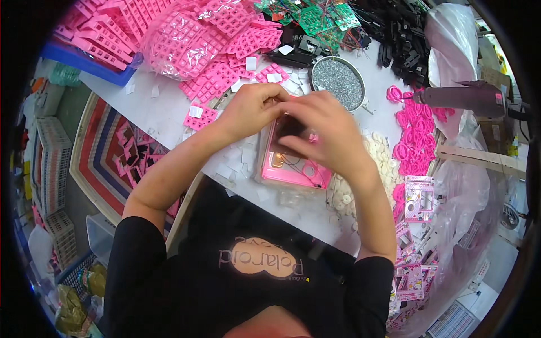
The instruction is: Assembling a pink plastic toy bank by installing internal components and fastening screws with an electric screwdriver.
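Observation:
A pink plastic case, open-fronted, lies on the table in front of me, with a dark inside, a coppery part and thin wires. At its upper left edge my left hand is closed, thumb and forefinger pinched together; whatever they hold is hidden. My right hand arches over the case's upper right, thumb and fingers apart, slightly blurred. Its forefinger reaches close to the left fingertips. Just beyond the hands stands a round tin of small metal screws.
Pink keypad pieces, some bagged, heap at the far left beside a blue tray. Green circuit boards and black parts lie at the back. Pink rings, cream discs and an electric screwdriver are on the right.

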The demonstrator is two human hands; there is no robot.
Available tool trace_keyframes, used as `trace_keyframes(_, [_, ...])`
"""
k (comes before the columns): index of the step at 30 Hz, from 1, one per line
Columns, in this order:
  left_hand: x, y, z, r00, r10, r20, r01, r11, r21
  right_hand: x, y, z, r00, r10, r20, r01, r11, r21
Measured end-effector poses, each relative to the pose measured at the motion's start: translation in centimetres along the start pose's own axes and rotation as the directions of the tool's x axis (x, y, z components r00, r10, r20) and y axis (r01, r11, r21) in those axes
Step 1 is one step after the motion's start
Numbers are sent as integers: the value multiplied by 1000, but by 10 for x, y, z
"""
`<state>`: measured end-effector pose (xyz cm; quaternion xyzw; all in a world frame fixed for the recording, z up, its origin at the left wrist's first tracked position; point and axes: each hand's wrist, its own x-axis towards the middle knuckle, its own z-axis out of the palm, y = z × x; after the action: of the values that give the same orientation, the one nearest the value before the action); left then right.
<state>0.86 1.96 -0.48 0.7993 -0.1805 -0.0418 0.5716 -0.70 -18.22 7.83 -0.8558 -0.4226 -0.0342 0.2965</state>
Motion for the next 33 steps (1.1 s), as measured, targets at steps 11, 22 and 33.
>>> trace_keyframes(11, [3, -3, -3, 999, 19, 47, -19, 1000, 1, -28, 52, 10, 995, 99, 6, -96, 982, -161])
trace_keyframes(22, [25, 16, -14, 777, 438, 452, -613, 686, 391, -47, 23, 4, 974, 204, 94, -195, 977, -90])
trace_keyframes(33, [24, 25, -17, 729, 434, 529, -669, 614, 419, -54, 19, 17, 978, 211, -3, -211, 977, 37])
